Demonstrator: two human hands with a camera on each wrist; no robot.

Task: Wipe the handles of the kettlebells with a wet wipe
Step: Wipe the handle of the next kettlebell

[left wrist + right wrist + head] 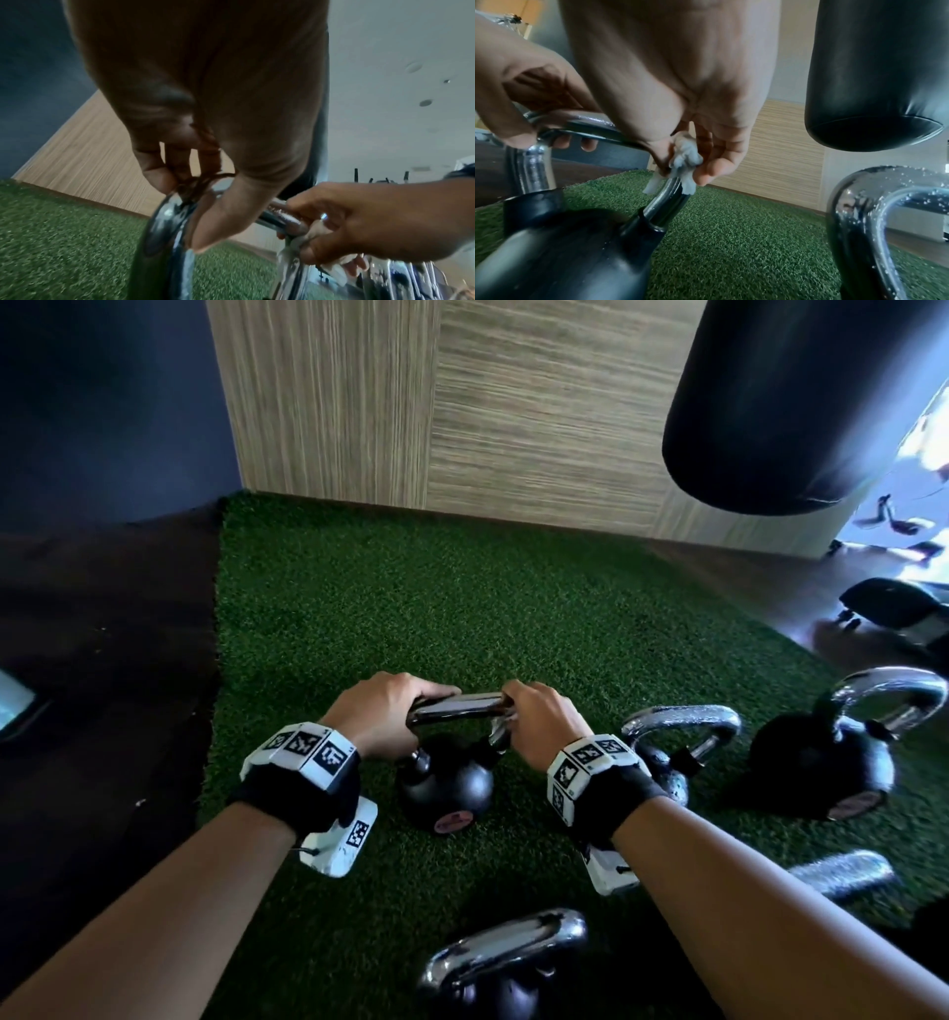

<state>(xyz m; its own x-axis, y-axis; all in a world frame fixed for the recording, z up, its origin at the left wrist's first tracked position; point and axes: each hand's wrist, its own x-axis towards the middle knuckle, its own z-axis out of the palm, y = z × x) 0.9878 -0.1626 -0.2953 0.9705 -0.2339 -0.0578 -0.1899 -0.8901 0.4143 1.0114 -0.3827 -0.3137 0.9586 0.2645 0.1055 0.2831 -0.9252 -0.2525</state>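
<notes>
A black kettlebell (445, 788) with a chrome handle (457, 707) stands on the green turf in the middle. My left hand (382, 719) grips the handle's left corner, thumb and fingers curled round the bar (167, 221). My right hand (539, 724) wraps the handle's right bend and pinches a crumpled white wet wipe (684, 160) against the chrome, just above the right leg of the handle (666, 201). The wipe (303, 237) also shows under my right hand's fingers in the left wrist view.
Several more chrome-handled kettlebells stand around: one right beside (678, 747), a larger one further right (832, 757), one near my body (508, 968). A black punching bag (801, 403) hangs at the upper right. A wood-panel wall (462, 413) edges the turf (359, 608).
</notes>
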